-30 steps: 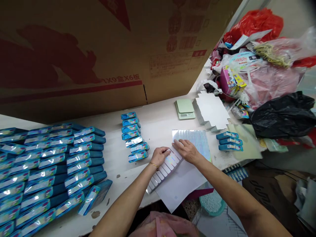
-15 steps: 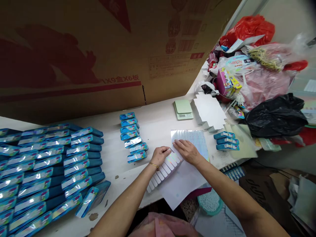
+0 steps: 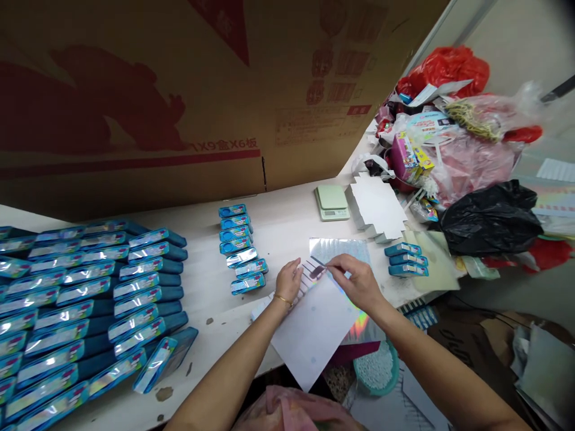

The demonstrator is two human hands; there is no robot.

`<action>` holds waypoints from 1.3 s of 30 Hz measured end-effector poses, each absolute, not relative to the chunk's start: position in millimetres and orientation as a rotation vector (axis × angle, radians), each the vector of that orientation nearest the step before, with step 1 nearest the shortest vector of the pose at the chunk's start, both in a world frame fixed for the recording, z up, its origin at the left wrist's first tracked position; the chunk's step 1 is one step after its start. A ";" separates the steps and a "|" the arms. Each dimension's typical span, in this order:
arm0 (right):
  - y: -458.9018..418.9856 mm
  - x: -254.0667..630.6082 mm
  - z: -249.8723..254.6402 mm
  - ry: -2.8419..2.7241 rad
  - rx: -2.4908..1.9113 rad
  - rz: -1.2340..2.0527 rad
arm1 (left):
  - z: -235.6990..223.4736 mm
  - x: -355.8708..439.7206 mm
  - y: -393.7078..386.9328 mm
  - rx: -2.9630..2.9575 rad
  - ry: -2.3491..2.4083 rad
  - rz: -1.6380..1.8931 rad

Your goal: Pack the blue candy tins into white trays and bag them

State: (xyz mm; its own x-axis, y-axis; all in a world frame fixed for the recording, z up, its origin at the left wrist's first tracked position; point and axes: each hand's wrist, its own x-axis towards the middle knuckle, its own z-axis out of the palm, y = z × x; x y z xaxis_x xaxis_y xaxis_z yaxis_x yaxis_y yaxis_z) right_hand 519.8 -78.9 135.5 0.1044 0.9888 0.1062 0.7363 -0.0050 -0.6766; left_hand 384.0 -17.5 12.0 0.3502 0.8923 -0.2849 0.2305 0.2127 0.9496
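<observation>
A sheet of label stickers point(image 3: 309, 267), with narrow strips along its edge, lies slanted on the table between my hands. My left hand point(image 3: 290, 281) rests on it, thumb and fingers slightly apart, with a gold bracelet at the wrist. My right hand point(image 3: 356, 282) is closed in a pinch on a sticker point(image 3: 318, 272), a small strip that looks dark from this angle, at the sheet's upper end. White backing paper point(image 3: 314, 332) spreads below my hands and hangs over the table edge. Under my right hand lies a shiny holographic sheet point(image 3: 354, 248).
Many blue boxes point(image 3: 148, 284) stand in rows at left; a short row of blue boxes point(image 3: 236, 228) is nearer. A green scale point(image 3: 331, 202), white stack point(image 3: 377, 206) and three blue boxes point(image 3: 408, 260) are right. A large carton point(image 3: 179, 108) stands behind, bags point(image 3: 489, 218) far right.
My right hand has lifted and turned into a pinch, with a strip now at its fingertips. My left hand's pinch has loosened. The white backing paper has shifted to the left.
</observation>
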 end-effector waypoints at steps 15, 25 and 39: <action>16.7 389.8 57.5 -0.687 -1.565 1.077 | 34.3 262.6 29.3 0.773 1.327 1.036; 68.4 336.7 16.3 -1.219 -1.960 0.601 | -11.9 215.4 94.1 0.978 1.602 1.055; 57.8 348.7 27.8 -2.027 -2.187 0.160 | -29.5 220.0 82.1 1.289 1.625 0.890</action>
State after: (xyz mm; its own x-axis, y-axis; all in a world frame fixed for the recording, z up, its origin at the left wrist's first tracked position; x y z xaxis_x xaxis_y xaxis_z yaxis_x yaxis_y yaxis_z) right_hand 348.7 57.8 27.8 0.0784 0.9966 0.0271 0.9800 -0.0720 -0.1857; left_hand 220.0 82.1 -29.5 -0.1006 0.9768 -0.1890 0.3669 0.2130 0.9055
